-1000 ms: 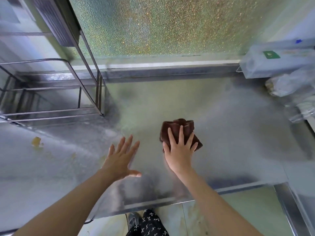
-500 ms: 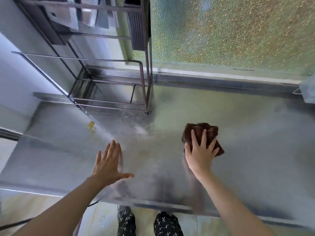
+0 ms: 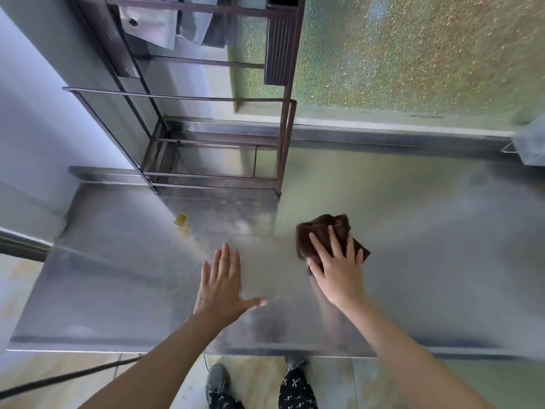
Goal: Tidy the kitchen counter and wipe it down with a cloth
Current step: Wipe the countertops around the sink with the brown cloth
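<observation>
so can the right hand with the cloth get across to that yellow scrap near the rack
Probably yes: bare counter lies between the right hand's cloth and the yellow scrap, and the left hand sits nearer the person than that line.

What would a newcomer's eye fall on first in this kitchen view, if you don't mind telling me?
Most striking is the dark brown cloth, pressed onto the steel counter near its middle by the spread fingers of the right hand. Left of it the left hand is spread open over the counter, and beyond that a yellow scrap with smears lies before the metal rack.
</observation>
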